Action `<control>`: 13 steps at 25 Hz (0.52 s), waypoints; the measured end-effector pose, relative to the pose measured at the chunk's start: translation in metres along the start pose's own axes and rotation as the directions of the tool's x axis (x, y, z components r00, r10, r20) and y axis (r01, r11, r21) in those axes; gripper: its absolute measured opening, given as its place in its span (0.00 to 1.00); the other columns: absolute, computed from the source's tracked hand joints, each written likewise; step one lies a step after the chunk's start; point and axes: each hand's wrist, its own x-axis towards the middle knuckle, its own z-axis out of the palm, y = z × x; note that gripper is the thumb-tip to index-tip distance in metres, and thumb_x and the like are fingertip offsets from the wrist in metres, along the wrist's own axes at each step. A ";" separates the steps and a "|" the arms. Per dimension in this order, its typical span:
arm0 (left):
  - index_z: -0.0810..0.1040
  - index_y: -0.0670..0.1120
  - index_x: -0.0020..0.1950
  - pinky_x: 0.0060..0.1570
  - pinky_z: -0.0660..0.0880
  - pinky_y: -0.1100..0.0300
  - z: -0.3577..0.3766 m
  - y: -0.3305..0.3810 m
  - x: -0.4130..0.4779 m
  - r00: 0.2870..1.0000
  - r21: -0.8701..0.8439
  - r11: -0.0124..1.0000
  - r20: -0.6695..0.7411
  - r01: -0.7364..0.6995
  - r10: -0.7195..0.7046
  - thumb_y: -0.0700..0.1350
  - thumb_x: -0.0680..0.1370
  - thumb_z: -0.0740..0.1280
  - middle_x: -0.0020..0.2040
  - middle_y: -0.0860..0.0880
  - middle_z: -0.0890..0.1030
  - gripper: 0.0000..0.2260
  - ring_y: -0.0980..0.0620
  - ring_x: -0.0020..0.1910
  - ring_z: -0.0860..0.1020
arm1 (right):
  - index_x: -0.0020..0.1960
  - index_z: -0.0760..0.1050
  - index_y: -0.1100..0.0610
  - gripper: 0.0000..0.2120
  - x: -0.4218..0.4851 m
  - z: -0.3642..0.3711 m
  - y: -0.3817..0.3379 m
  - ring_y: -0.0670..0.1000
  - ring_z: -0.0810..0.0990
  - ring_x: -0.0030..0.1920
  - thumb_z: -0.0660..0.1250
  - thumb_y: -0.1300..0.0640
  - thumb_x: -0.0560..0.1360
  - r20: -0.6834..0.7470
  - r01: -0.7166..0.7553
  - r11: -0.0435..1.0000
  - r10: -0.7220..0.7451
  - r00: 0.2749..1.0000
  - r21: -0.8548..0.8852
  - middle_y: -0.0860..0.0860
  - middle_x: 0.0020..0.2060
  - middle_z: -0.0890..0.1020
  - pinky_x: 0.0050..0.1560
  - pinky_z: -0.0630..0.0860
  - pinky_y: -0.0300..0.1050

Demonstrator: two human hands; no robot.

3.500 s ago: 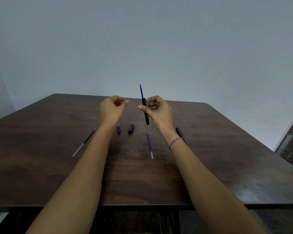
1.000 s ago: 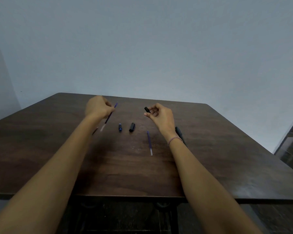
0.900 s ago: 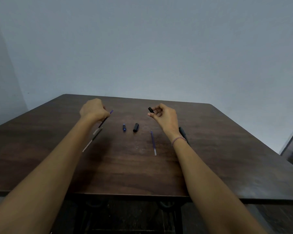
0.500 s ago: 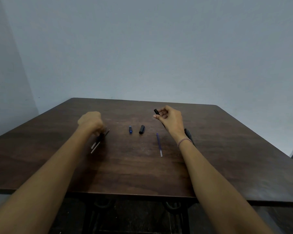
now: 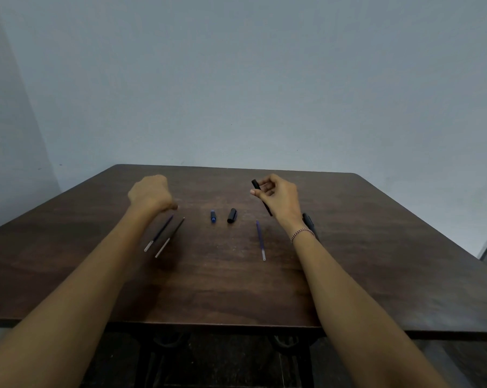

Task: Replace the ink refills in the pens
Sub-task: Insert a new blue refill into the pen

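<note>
The right hand (image 5: 278, 197) pinches the slim black plastic pen barrel (image 5: 262, 198), raised just right of the stubby black pen cap (image 5: 231, 215), probably awaiting the thin blue ink refill (image 5: 260, 240) lying right of that cap, while the left hand (image 5: 150, 194), curled and apparently empty, hovers over two set-aside thin refills (image 5: 159, 233) left of it.

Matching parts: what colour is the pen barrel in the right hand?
Black. The pen barrel shows best in the head view.
</note>
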 end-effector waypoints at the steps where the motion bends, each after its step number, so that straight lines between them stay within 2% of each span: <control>1: 0.82 0.44 0.45 0.45 0.78 0.54 0.001 0.009 -0.001 0.998 -0.054 0.998 -0.060 -0.019 0.016 0.52 0.71 0.73 0.40 0.46 0.83 0.12 0.47 0.43 0.81 | 0.45 0.76 0.52 0.10 0.000 0.000 0.000 0.41 0.75 0.35 0.76 0.54 0.68 -0.001 -0.001 1.000 0.001 1.000 0.007 0.43 0.36 0.78 0.36 0.72 0.29; 4: 0.83 0.45 0.49 0.43 0.77 0.56 0.010 0.042 -0.006 0.968 -0.283 0.949 -0.240 -0.139 0.071 0.51 0.73 0.71 0.44 0.46 0.84 0.11 0.47 0.45 0.81 | 0.46 0.77 0.53 0.10 0.000 0.000 -0.001 0.42 0.76 0.37 0.76 0.54 0.69 -0.019 0.003 0.999 -0.002 1.000 0.035 0.46 0.37 0.79 0.38 0.73 0.29; 6: 0.83 0.46 0.50 0.42 0.75 0.58 0.018 0.062 -0.009 0.945 -0.365 0.899 -0.297 -0.242 0.134 0.50 0.73 0.71 0.46 0.48 0.84 0.10 0.50 0.46 0.81 | 0.45 0.76 0.52 0.10 0.000 -0.001 -0.001 0.42 0.76 0.38 0.76 0.54 0.69 -0.037 0.004 0.998 -0.002 0.999 0.056 0.46 0.37 0.79 0.38 0.73 0.28; 11: 0.81 0.45 0.54 0.46 0.74 0.63 0.047 0.081 -0.013 0.934 -0.510 0.784 -0.228 -0.355 0.274 0.47 0.72 0.72 0.48 0.48 0.84 0.11 0.56 0.44 0.79 | 0.46 0.75 0.52 0.10 -0.001 -0.002 -0.003 0.41 0.76 0.39 0.75 0.53 0.69 -0.070 0.042 0.994 -0.035 0.997 0.099 0.46 0.37 0.79 0.37 0.72 0.25; 13: 0.81 0.45 0.54 0.46 0.74 0.66 0.058 0.084 -0.018 0.927 -0.572 0.730 -0.239 -0.375 0.289 0.45 0.71 0.73 0.48 0.48 0.84 0.13 0.57 0.43 0.79 | 0.45 0.74 0.53 0.11 -0.002 -0.001 -0.007 0.41 0.77 0.39 0.75 0.52 0.69 -0.101 0.077 0.988 -0.063 0.993 0.132 0.46 0.37 0.79 0.38 0.73 0.26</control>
